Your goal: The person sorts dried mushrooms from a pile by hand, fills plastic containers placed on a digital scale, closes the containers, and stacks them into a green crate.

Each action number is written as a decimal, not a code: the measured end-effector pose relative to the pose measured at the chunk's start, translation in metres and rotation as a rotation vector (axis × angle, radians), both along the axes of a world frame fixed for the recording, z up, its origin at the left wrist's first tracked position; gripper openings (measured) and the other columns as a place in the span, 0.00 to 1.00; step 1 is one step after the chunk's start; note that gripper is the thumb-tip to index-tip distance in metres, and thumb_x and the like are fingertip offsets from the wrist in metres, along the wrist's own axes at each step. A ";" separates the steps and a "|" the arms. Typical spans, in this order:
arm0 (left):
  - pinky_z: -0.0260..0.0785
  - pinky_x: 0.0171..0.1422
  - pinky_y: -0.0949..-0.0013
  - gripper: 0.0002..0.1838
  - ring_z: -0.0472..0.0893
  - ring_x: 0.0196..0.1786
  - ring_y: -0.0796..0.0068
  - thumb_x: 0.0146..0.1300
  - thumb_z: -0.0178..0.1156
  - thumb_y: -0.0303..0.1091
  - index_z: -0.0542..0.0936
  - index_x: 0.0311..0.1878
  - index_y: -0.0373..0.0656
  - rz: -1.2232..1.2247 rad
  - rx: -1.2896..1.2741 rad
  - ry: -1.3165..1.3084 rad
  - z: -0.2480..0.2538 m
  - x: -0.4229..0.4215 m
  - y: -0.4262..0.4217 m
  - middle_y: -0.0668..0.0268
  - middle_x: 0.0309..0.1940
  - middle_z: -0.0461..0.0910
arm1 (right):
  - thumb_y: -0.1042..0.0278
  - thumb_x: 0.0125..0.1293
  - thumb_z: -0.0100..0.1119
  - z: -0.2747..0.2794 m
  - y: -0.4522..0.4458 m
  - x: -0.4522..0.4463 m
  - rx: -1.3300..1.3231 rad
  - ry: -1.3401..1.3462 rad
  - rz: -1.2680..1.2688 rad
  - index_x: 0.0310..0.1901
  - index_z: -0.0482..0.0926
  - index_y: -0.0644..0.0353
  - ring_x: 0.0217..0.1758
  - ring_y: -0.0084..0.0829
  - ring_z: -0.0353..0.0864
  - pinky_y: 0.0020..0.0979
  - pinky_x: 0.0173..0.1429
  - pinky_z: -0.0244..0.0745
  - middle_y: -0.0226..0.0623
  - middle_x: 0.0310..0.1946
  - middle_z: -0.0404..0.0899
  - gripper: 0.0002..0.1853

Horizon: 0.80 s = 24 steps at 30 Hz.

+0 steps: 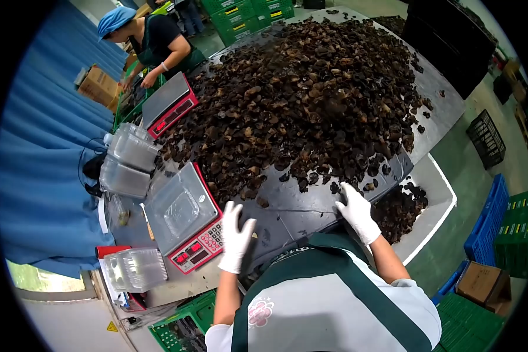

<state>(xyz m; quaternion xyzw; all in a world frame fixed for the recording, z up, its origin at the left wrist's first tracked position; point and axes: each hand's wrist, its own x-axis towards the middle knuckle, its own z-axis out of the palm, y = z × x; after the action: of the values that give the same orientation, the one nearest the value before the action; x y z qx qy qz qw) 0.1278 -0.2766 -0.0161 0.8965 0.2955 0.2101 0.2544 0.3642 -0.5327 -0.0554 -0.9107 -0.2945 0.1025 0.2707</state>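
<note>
Left grip [236, 237] spreads empty, red scale [200, 245] beside it; right grip [358, 213] spreads empty too, dark pieces [311, 105] just beyond.

The head-worn camera looks forward and down over the wearer's apron [302, 299]. Its wide, round-edged view faces the dark heap [299, 97] on the counter [443, 119].

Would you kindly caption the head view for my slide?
White-gloved left hand and right hand near heaped dark-brown pieces.
</note>
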 end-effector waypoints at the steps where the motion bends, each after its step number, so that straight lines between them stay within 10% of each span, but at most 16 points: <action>1: 0.53 0.74 0.55 0.37 0.61 0.71 0.50 0.53 0.70 0.42 0.69 0.65 0.40 -0.012 -0.009 0.062 -0.015 0.012 -0.010 0.48 0.69 0.60 | 0.61 0.54 0.66 -0.012 0.001 0.008 -0.027 -0.088 -0.012 0.66 0.63 0.56 0.58 0.39 0.76 0.35 0.57 0.75 0.42 0.63 0.70 0.37; 6: 0.38 0.74 0.36 0.58 0.41 0.77 0.41 0.48 0.67 0.63 0.48 0.75 0.43 0.053 0.024 0.347 -0.090 0.063 -0.008 0.46 0.75 0.38 | 0.58 0.49 0.72 -0.029 0.045 0.028 -0.178 -0.129 0.044 0.69 0.56 0.58 0.55 0.48 0.76 0.41 0.51 0.78 0.49 0.68 0.58 0.48; 11: 0.38 0.74 0.37 0.56 0.39 0.77 0.42 0.50 0.65 0.63 0.51 0.75 0.45 -0.077 0.078 0.307 -0.090 0.106 0.003 0.47 0.76 0.39 | 0.53 0.50 0.70 -0.034 0.107 0.028 -0.081 -0.014 0.095 0.69 0.57 0.56 0.58 0.46 0.75 0.39 0.55 0.77 0.49 0.64 0.66 0.46; 24: 0.58 0.67 0.53 0.42 0.63 0.67 0.47 0.54 0.68 0.46 0.62 0.69 0.41 0.067 0.073 0.039 -0.047 0.121 0.056 0.49 0.73 0.51 | 0.56 0.61 0.59 0.010 0.223 0.065 0.198 -0.086 0.432 0.64 0.66 0.58 0.59 0.44 0.73 0.41 0.58 0.74 0.45 0.61 0.71 0.31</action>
<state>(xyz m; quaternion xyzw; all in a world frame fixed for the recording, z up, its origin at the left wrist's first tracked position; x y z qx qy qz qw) 0.2485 -0.2207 -0.0633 0.8988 0.3223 0.2116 0.2087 0.4290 -0.3098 -0.0455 -0.7991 -0.5024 0.0899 0.3177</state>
